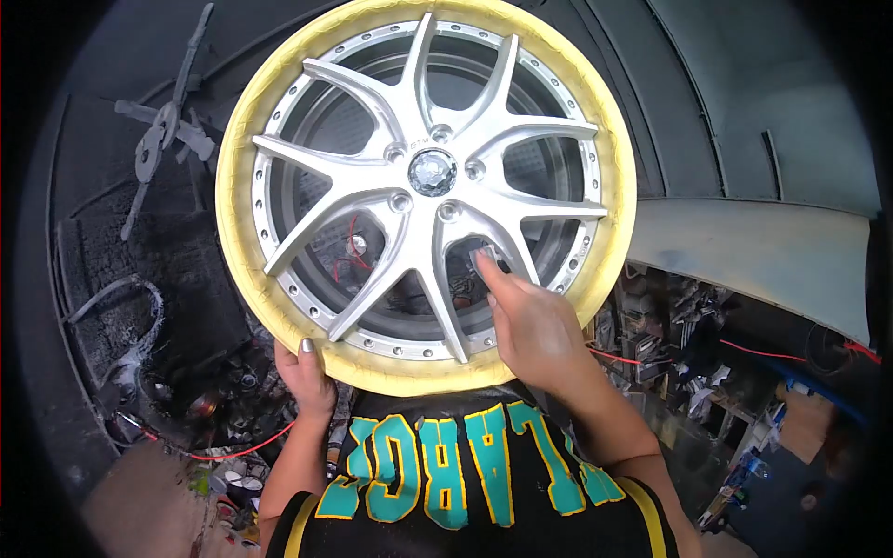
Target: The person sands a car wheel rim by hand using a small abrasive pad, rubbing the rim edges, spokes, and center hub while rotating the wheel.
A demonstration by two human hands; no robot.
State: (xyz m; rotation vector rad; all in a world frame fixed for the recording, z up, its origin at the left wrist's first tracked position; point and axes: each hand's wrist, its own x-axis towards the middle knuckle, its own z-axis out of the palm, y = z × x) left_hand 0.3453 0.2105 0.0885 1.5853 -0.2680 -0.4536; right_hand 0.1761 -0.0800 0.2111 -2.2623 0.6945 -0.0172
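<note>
A silver alloy wheel with split spokes faces me, its outer lip wrapped in yellow masking tape. A faceted, glassy centre cap sits in its hub. My left hand grips the lower left edge, thumb on the tape and the other fingers hidden behind. On the lower right, my right hand reaches over the lip with its fingers closed. Its fingertips press a small grey piece of sheet against the inner edge of a spoke; its exact kind is unclear.
A dust-coated metal stand rises at the left, above a looped hose. Cans and clutter lie at the lower left. A pale panel and packed shelves fill the right. Red hoses run across both sides.
</note>
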